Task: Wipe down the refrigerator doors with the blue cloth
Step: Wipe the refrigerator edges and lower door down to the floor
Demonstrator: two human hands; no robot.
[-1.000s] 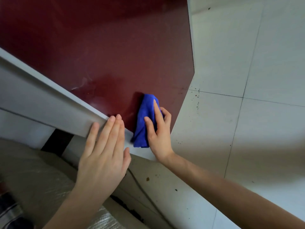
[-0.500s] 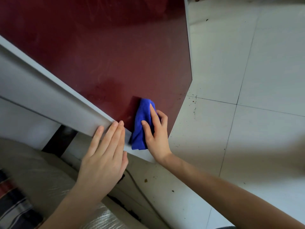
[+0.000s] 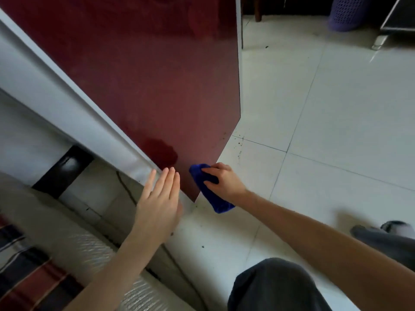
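Blue cloth [image 3: 213, 196] bunched in curled right hand [image 3: 222, 180] at the lower corner of the refrigerator door [image 3: 157, 86], hanging past it toward 5 o'clock. Left hand [image 3: 160, 198] flat, fingers straight, at 9 o'clock (bracing, seemingly). Risk: dangling tail dragging over gritty floor [image 3: 336, 108], smearing dirt back.

Two hands: left hand [image 3: 157, 198], right hand [image 3: 224, 180]. One blue cloth [image 3: 216, 202]. One refrigerator door [image 3: 157, 75]. One purple basket [image 3: 348, 12].
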